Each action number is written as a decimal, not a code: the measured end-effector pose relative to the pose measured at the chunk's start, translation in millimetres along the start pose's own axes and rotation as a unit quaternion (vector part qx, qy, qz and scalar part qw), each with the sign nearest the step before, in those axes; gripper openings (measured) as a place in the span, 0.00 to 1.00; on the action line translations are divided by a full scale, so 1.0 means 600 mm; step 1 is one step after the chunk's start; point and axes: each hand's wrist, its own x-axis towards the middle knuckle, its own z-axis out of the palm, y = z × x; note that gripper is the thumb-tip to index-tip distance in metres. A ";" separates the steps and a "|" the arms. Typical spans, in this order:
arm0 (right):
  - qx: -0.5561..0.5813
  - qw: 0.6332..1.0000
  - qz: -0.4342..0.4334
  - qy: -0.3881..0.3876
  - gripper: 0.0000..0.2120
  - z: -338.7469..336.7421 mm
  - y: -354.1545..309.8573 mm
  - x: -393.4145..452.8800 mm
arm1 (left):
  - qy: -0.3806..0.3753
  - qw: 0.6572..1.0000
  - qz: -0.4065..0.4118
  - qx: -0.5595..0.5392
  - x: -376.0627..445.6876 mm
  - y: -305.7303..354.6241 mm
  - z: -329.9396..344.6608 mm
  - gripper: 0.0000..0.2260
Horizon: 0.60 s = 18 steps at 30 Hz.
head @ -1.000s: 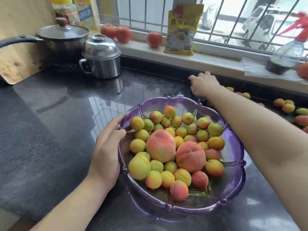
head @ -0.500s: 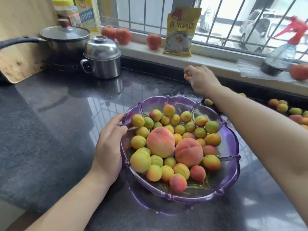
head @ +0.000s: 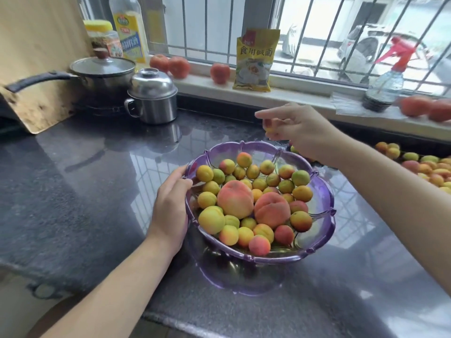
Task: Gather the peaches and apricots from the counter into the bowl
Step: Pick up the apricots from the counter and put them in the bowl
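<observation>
Since a second ago your right hand [head: 296,129] has lifted off the table [head: 85,179] by the sill and now hangs above the far rim of the bowl [head: 324,198], carrying fruit. The bowl and your left hand have not shifted.

Left to right: your left hand [head: 170,211] grips the bowl's near-left rim, thumb over the edge, presumably to steady it while fruit drops in. The bowl sits mid-table, already piled with apricots [head: 211,219] and two peaches [head: 235,198]. Your right hand pinches a small apricot [head: 269,130], partly hidden by the fingers, placed for release into the bowl. More fruit [head: 424,167] lies uncollected at far right.

The table is dark polished stone, reflecting the barred window [head: 305,32]. A pot [head: 102,69] and steel mug [head: 152,96] stand at rear left; tomatoes [head: 179,67] line the sill.
</observation>
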 end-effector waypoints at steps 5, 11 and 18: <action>-0.103 0.992 -0.063 -0.023 0.17 0.069 -0.027 -0.012 | 0.004 1.000 0.003 0.016 -0.001 0.002 0.001 0.15; -0.177 0.975 -0.122 -0.055 0.15 0.146 -0.041 0.010 | 0.017 1.000 -0.010 0.008 -0.002 0.006 0.003 0.16; -0.201 0.967 -0.148 -0.041 0.11 0.163 -0.025 0.016 | 0.013 1.000 -0.014 0.014 0.004 -0.003 -0.002 0.17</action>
